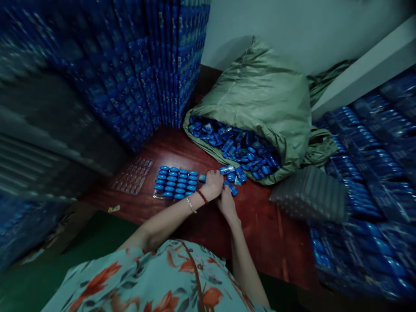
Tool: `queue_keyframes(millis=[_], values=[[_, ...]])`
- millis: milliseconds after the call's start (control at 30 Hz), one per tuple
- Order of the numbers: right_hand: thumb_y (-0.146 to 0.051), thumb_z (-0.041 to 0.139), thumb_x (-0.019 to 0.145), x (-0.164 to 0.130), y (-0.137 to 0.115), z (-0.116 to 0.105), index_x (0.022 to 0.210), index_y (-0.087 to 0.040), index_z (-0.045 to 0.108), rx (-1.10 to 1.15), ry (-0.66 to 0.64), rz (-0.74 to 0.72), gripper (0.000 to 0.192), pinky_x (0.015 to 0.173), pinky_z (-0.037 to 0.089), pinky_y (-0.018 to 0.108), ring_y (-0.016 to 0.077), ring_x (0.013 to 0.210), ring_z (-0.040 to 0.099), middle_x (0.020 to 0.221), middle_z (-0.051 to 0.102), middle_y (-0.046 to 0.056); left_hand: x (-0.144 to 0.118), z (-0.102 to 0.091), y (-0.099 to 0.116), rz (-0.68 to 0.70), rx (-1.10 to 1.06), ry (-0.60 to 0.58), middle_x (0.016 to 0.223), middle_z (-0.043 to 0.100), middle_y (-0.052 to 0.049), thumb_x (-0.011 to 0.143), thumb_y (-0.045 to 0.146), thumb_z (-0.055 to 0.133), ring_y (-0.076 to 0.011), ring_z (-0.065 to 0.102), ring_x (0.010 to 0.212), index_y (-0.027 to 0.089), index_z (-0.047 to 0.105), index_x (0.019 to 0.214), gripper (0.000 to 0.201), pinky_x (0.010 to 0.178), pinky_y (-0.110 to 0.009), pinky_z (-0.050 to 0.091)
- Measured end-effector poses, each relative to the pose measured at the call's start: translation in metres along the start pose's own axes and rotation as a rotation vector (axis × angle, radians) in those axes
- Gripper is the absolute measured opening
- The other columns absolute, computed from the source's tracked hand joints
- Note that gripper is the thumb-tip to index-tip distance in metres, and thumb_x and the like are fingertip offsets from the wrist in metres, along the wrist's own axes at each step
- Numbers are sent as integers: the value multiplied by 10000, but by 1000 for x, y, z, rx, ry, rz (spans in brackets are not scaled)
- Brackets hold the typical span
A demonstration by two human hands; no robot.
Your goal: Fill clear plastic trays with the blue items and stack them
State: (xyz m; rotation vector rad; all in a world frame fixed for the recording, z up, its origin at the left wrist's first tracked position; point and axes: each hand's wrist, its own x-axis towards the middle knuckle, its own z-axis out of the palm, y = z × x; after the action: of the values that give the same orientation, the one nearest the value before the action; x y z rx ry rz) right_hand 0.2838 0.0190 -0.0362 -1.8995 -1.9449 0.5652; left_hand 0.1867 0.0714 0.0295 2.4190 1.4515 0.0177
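Starting at far left: blurred stacks of filled blue trays [130,73] towering up to the top edge, detail smeared by motion; lower left corner too dark and streaked to read. Next right, on the red-brown wooden table [269,234], an empty clear blister tray [132,175], pockets barely discernible. Just beside it, a blister tray filled with blue capsule-shaped pieces [176,182] in neat rows, right edge partly covered by the left hand [212,184]. Left hand curled into a loose fist, knuckles up, red and white bracelets at wrist; contents of the fist hidden, cannot tell whether anything is held. Right hand [226,203] just below and touching the left, fingers tucked under it and out of sight; grip cannot be told. Loose blue pieces [232,175] lying at the fingertips of both hands. Further right, green sack [260,99] slumped open, mouth spilling more blue pieces [240,149]. Stack of empty clear trays [308,195] beside it. Far right: more filled blue trays [370,195], cut off by the frame edge and blurred.
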Motion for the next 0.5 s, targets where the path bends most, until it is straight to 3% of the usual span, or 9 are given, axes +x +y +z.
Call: queue_keyframes(millis=[100,200,300,367,500], values=[[-216,435,839,-15,-6,6,1154,-132,545,-35,18,-19,344,798,480,376,244,952,548,1049,565,139,12,6,5,-67,-4,-30,987,578,-236,841,-19,363,-274,591,945,-2,585,1006,278,746,-357,458],[-215,383,862,-42,1,4,1039,-150,574,-34,36,-38,268,783,483,387,241,913,560,979,587,126,-7,7,5,-51,-11,-33,1051,553,-229,837,-21,353,-254,601,930,23,586,1003,289,708,-321,472],[-239,347,891,-69,7,-6,1051,-168,548,83,56,-54,266,779,492,370,220,884,597,971,622,113,-51,1,-5,82,-62,17,1115,521,-156,845,28,407,-202,596,919,101,538,1070,270,738,-296,483],[-278,361,904,-81,2,-15,1099,-173,513,178,46,-23,269,741,505,335,204,843,626,967,642,101,-89,-4,-21,183,-160,114,1114,511,-108,866,64,415,-172,586,914,151,500,1097,261,766,-278,486],[-362,473,887,-84,-31,-18,1014,-199,542,330,55,-12,218,704,520,290,179,774,644,903,659,62,-163,-2,-77,79,-360,382,1119,506,-85,916,143,375,-156,563,978,190,469,1136,244,833,-271,488]])
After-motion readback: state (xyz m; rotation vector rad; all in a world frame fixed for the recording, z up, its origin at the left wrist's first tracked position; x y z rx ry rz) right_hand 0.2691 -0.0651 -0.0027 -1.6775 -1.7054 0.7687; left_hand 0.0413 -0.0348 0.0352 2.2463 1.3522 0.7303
